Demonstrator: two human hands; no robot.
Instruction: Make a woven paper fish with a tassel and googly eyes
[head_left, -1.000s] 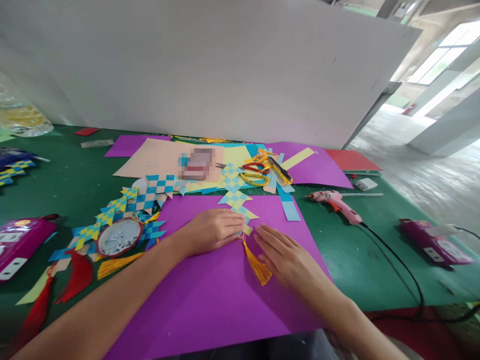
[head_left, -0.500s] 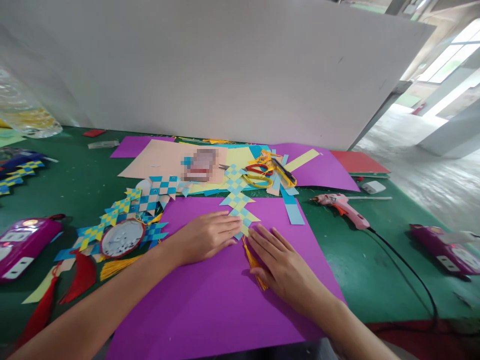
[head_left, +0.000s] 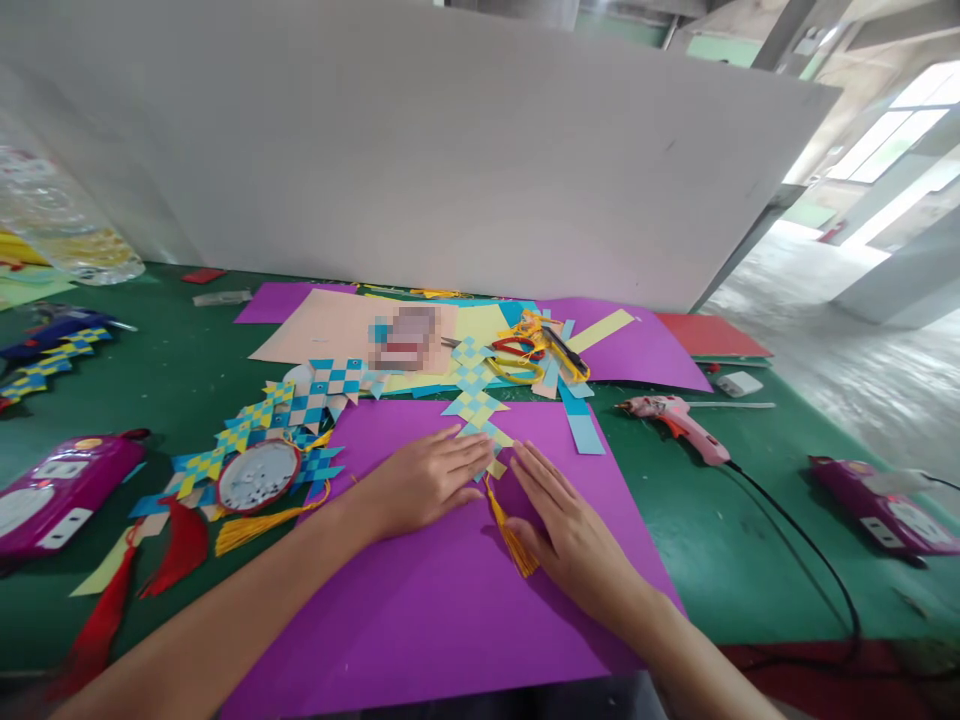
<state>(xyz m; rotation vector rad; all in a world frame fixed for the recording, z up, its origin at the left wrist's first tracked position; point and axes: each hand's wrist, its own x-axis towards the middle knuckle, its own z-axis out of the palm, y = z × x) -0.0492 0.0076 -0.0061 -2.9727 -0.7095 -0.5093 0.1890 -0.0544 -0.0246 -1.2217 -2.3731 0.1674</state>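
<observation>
A woven paper strip [head_left: 475,400] in light blue and yellow, with pointed edges, lies partly on the purple sheet [head_left: 420,620]. An orange-yellow tassel [head_left: 513,530] hangs from its near end. My left hand [head_left: 431,480] rests flat, fingers stretched over the strip's lower left edge. To the right of the strip's near end, my right hand [head_left: 566,520] lies flat with fingers extended, its thumb close to the tassel. Both hands are open and grip nothing. The fingers of my left hand hide a little of the strip.
Left are woven paper pieces [head_left: 255,410], a white round dish [head_left: 259,475], red tassels [head_left: 180,545] and a magenta device [head_left: 64,495]. Beyond the strip lie scissors [head_left: 517,368] and a yellow cutter [head_left: 566,355]. A pink glue gun [head_left: 679,420] with a black cord lies right. A grey board [head_left: 420,150] stands behind.
My right hand has shifted slightly away from the strip's near end, showing more of it. My left hand stays at the strip's left edge. The whole view has tilted a little.
</observation>
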